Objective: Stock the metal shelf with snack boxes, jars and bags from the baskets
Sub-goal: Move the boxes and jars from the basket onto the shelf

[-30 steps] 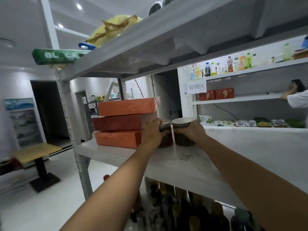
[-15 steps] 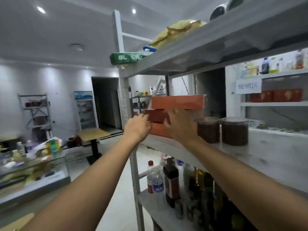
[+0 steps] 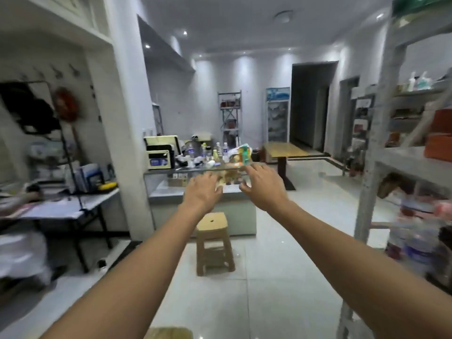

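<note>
— Grip? Nothing held: bare left hand (image 3: 204, 192) and bare right hand (image 3: 263, 185) both empty, fingers loosely spread, side by side in mid-air.
— Grey metal shelf (image 3: 381, 157)?
— At far right edge, flat orange snack boxes (image 3: 439, 143) stacked on its board.
— Room ahead?
— Open pale tiled floor (image 3: 281, 265), only small tan plastic stool (image 3: 214, 243) below hands, before cluttered glass-topped counter (image 3: 166, 171).

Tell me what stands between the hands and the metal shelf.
Nothing: in the head view, left hand and right hand hang empty; only bare floor reaches the metal shelf.
</note>
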